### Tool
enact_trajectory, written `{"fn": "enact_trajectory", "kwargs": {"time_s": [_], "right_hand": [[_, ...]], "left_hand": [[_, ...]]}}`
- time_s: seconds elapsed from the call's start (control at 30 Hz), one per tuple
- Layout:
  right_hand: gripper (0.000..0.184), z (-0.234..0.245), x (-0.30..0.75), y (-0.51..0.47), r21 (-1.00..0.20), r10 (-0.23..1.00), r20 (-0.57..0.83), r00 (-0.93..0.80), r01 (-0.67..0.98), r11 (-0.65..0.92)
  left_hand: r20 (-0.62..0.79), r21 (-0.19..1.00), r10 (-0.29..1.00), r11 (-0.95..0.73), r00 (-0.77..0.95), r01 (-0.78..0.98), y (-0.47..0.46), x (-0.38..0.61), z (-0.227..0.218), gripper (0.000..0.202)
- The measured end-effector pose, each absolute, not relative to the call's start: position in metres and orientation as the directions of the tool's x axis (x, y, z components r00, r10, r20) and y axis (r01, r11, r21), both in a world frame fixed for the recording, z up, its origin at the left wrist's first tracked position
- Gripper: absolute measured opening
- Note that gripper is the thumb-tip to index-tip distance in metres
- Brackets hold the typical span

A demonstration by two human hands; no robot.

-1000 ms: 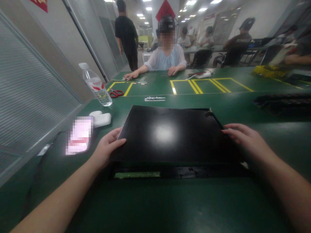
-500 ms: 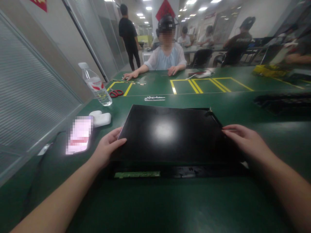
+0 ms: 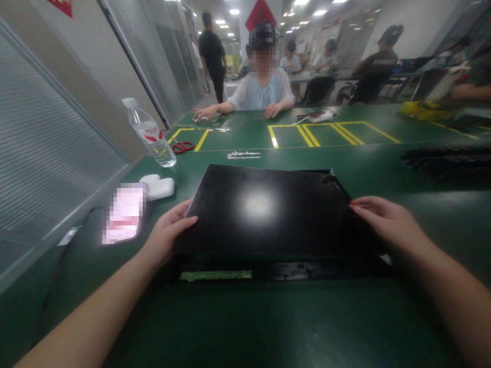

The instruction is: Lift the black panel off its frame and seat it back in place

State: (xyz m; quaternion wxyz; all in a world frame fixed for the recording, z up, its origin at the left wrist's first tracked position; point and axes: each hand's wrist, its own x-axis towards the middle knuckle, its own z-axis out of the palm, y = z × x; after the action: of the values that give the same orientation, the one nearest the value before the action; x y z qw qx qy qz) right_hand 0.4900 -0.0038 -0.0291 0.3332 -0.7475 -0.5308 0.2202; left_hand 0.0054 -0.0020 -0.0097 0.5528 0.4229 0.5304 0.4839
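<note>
A glossy black panel (image 3: 264, 212) lies tilted over a dark frame with a narrow green circuit strip (image 3: 216, 275) showing at its near edge. My left hand (image 3: 169, 237) grips the panel's left edge, thumb on top and fingers curled under. My right hand (image 3: 385, 222) rests against the panel's right edge with its fingers stretched along it; whether they hook under the edge is hidden.
On the green table (image 3: 268, 327) to the left lie a lit phone (image 3: 125, 213), a white case (image 3: 159, 187), a water bottle (image 3: 149, 134) and red scissors (image 3: 182, 147). A person sits opposite; yellow taped boxes (image 3: 330, 134) mark the far side. A dark tray (image 3: 447, 161) sits at the right.
Both hands and the panel hold the same place. A person standing in the background has walked further away down the aisle.
</note>
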Motion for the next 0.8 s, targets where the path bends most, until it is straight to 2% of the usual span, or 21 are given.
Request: {"fn": "enact_trajectory", "kwargs": {"time_s": [0.3,0.8], "right_hand": [[0.041,-0.033,0.489,-0.005,-0.749,0.940,0.012,0.342,0.626,-0.218],[0.033,-0.029,0.491,-0.002,-0.708,0.944,0.050,0.325,0.679,-0.196]], "left_hand": [[-0.155,0.984,0.985,0.147,-0.080,-0.096,0.000,0.002,-0.023,0.063],[-0.162,0.983,0.978,0.150,-0.129,-0.103,-0.011,0.014,-0.013,0.054]]}}
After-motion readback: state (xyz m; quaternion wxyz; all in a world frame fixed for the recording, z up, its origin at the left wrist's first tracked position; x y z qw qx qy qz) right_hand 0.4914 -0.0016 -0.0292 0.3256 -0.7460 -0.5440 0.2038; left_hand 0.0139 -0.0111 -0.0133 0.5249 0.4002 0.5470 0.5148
